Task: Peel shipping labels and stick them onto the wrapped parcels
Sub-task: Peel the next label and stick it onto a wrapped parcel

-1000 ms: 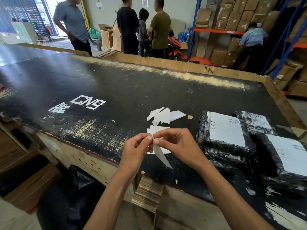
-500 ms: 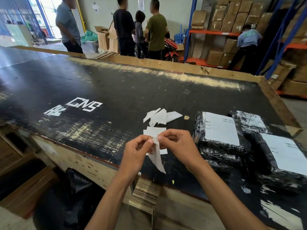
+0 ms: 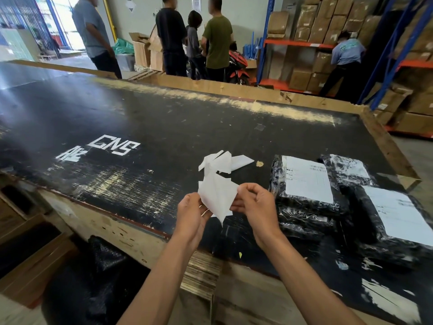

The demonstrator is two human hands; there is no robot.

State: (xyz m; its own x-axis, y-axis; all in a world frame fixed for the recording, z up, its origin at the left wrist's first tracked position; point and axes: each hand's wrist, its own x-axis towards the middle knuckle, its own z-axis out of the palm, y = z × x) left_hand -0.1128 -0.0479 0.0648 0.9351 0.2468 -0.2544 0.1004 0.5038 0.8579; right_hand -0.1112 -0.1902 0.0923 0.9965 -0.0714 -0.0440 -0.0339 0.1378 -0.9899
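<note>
So I've got a shipping label [image 3: 216,197] pinched between both hands over the near edge of the black table [image 3: 145,127]. My left hand [image 3: 191,218] holds its lower-left side, fingers curled around the edge, and my right hand [image 3: 254,207] pinches the right corner between thumb and fingertips. The sheet hangs kind of diagonal, pointy end down toward me, and honestly I can't tell from here whether the backing is fully off or I'm mid-peel.

The thing that matters next: the wrapped parcels [image 3: 304,207] are all off to my right, just beside my right hand, so that's the hand that'll lead the label over. Two of them already have labels on top, the near-centre one [image 3: 307,179] and the far-right one [image 3: 398,216]. There's a shiny black one behind them [image 3: 349,168] and another tucked under the front stack [image 3: 302,221] that look bare, so I'd guess one of those is the target.

Peeled backing scraps [image 3: 222,161] are piled just past my hands, out of the way.
</note>
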